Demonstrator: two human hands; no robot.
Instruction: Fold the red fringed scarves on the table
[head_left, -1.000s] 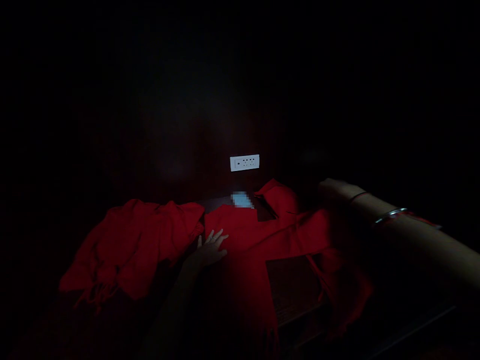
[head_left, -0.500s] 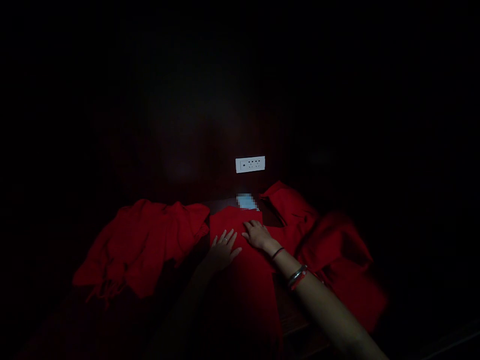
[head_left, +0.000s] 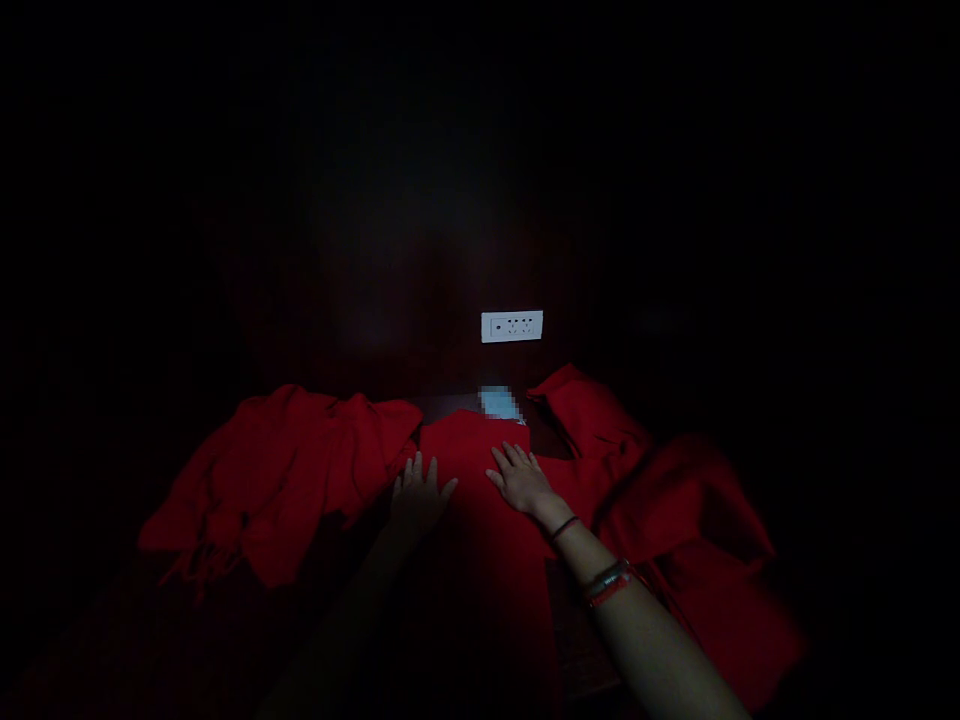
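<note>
One red cloth [head_left: 487,520] spread at centre, meeting bunched red folds [head_left: 664,525] on right. Fringed red heap [head_left: 292,465] at left. Right hand [head_left: 522,486] flattened on cloth, grip slack; left hand [head_left: 420,498] likewise unclenched, fingers splayed at cloth's left edge. White socket panel [head_left: 511,326] behind. Blurred pale blue item [head_left: 499,403] just beyond cloth.

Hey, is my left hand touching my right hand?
Apart: the head view shows red cloth between the left hand and the right hand.

Very dim, edges nearly black.
</note>
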